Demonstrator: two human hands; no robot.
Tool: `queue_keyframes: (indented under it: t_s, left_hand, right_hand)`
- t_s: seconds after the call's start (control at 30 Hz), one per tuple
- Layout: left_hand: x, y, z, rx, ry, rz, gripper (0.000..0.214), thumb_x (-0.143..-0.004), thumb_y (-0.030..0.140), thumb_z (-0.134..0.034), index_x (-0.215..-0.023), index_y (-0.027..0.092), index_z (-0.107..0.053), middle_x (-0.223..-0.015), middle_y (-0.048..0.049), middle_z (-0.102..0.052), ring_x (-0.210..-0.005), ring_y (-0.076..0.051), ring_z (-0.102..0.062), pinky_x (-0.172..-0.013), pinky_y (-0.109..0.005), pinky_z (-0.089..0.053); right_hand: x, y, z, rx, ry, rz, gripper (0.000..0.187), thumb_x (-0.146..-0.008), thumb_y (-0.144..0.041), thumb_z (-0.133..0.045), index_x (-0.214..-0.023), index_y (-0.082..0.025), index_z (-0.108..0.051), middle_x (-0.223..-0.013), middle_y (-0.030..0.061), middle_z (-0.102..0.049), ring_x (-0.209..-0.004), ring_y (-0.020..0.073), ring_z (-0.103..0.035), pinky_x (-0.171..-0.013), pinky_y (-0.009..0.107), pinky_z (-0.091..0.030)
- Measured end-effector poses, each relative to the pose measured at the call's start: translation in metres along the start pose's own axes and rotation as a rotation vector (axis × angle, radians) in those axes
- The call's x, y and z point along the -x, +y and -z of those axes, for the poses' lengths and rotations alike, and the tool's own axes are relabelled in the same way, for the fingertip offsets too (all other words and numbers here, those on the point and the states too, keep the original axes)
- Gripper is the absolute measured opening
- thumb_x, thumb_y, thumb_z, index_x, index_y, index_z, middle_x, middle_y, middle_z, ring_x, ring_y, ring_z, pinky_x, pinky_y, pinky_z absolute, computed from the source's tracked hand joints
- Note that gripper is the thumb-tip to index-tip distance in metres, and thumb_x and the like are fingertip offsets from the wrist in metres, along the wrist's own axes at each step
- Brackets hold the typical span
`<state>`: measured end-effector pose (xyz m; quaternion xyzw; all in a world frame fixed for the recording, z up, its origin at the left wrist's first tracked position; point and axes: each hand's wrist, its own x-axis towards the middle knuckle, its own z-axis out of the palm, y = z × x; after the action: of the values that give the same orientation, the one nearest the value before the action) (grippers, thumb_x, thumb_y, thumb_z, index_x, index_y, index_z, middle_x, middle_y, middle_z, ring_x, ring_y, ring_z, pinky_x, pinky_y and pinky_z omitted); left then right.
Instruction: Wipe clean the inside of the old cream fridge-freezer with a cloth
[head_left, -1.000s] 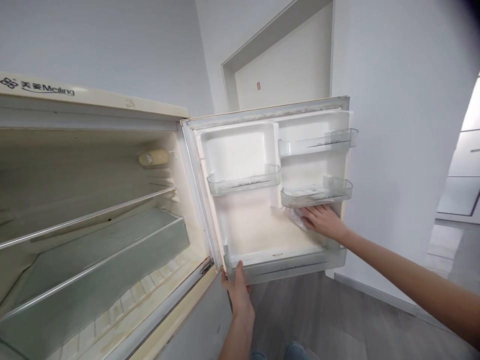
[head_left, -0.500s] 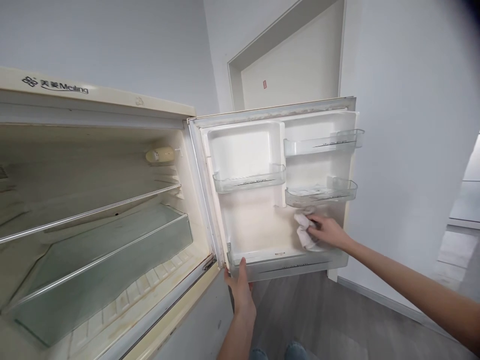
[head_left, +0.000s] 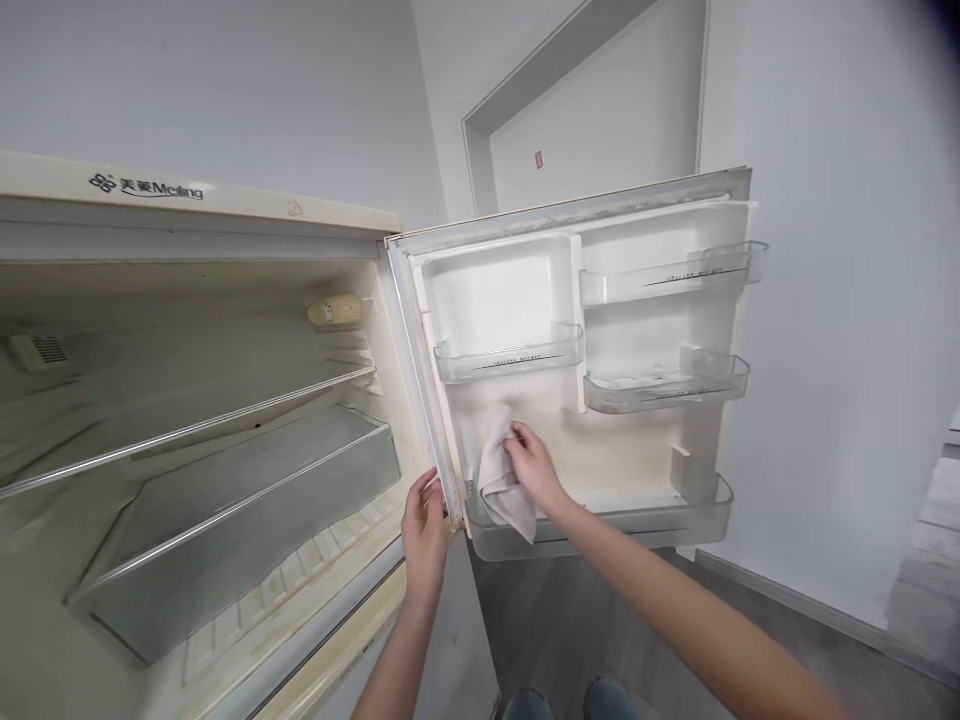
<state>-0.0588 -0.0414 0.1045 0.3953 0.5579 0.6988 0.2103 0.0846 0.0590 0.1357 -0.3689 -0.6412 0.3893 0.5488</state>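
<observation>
My right hand (head_left: 534,468) is closed on a pale cleaning cloth (head_left: 501,480), which lies against the lower left part of the open refrigerator door's inner panel (head_left: 615,450). The cloth's lower end hangs over the front of the clear bottom door bin (head_left: 637,528). My left hand (head_left: 424,525) is at the door's hinge side, its fingers curled against the door gasket (head_left: 424,400). Part of that grip is hidden. Above the cloth are a small left door bin (head_left: 510,362) and two right door bins, an upper one (head_left: 667,284) and a lower one (head_left: 667,390).
The refrigerator compartment on the left holds a glass shelf (head_left: 187,428) and a greenish clear drawer (head_left: 255,540). A yellowish lamp cover (head_left: 335,310) sits on its inner side wall. A white wall (head_left: 832,300) stands right of the door, above a grey floor (head_left: 555,630).
My right hand has carried the cloth left across the door panel, toward the hinge side. My left hand has left the bottom bin's corner and moved up and left to the gasket.
</observation>
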Motion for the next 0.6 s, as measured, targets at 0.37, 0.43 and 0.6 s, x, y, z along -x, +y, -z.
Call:
queue_keyframes:
  t_s: [0.37, 0.43, 0.6]
  left_hand:
    - [-0.033, -0.006, -0.011, -0.173, -0.219, -0.139, 0.048, -0.079, 0.041, -0.063, -0.12, 0.015, -0.06, -0.121, -0.0139, -0.068, -0.111, -0.023, -0.064, -0.099, -0.039, -0.051]
    - [-0.034, -0.006, -0.014, -0.242, -0.174, -0.186, 0.051, -0.076, 0.043, -0.066, -0.118, 0.015, -0.059, -0.117, -0.0143, -0.07, -0.108, -0.024, -0.066, -0.096, -0.04, -0.052]
    - [-0.031, -0.007, -0.021, -0.362, -0.074, -0.268, 0.043, -0.078, 0.045, -0.062, -0.111, 0.016, -0.061, -0.109, -0.0137, -0.072, -0.101, -0.025, -0.068, -0.091, -0.041, -0.053]
  right_hand:
    - [0.045, 0.007, -0.027, 0.52, -0.506, -0.001, 0.073, -0.093, -0.054, -0.025, -0.149, -0.008, -0.019, -0.142, 0.0213, -0.043, -0.126, 0.0325, -0.046, -0.102, 0.045, -0.035]
    - [0.046, 0.004, -0.013, 0.597, -0.579, -0.012, 0.069, -0.094, -0.052, -0.024, -0.149, -0.012, -0.022, -0.134, 0.0196, -0.053, -0.119, 0.032, -0.052, -0.095, 0.043, -0.039]
    - [0.036, 0.003, 0.002, 0.721, -0.743, -0.032, 0.041, -0.092, -0.032, -0.03, -0.102, -0.012, -0.064, -0.105, 0.0156, -0.066, -0.096, 0.0274, -0.06, -0.081, 0.035, -0.04]
